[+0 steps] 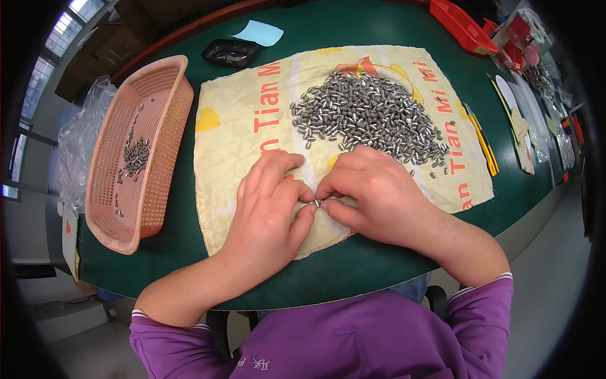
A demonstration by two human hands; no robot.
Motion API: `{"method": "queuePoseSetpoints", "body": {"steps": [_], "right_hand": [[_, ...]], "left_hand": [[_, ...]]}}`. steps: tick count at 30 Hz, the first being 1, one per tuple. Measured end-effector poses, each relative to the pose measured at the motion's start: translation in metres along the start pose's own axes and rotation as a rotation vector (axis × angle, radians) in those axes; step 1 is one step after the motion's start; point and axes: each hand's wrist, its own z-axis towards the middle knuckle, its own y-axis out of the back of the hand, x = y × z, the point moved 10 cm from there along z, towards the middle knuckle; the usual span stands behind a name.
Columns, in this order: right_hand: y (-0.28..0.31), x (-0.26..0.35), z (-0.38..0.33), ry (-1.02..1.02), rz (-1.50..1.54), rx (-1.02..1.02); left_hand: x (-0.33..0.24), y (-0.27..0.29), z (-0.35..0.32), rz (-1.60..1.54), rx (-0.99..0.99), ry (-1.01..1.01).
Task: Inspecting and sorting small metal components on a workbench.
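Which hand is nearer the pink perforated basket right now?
Left. The left hand is right of the pink perforated basket, over the printed cloth; the right hand is farther right, on the near side of the metal-part pile.

large red lettering (266,110) runs along the left and right of the cream cloth (221,164); small white characters (261,364) mark the purple shirt (353,341), near.

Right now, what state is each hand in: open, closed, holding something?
Left hand: closed, fingertips pinching a small metal part.
Right hand: closed, fingertips at apparently the same part.
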Motion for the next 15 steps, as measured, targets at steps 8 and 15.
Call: {"method": "queuePoseSetpoints", "body": {"steps": [8, 15], "right_hand": [[-0.0007, -0.001, -0.001, -0.01, 0.031, 0.014], [-0.0017, -0.0016, -0.0021, -0.011, 0.04, 0.028]], "left_hand": [[-0.0001, -0.0039, -0.0015, -0.074, 0.013, -0.016], [0.0022, -0.0037, -0.0004, -0.102, 0.03, 0.027]]}}
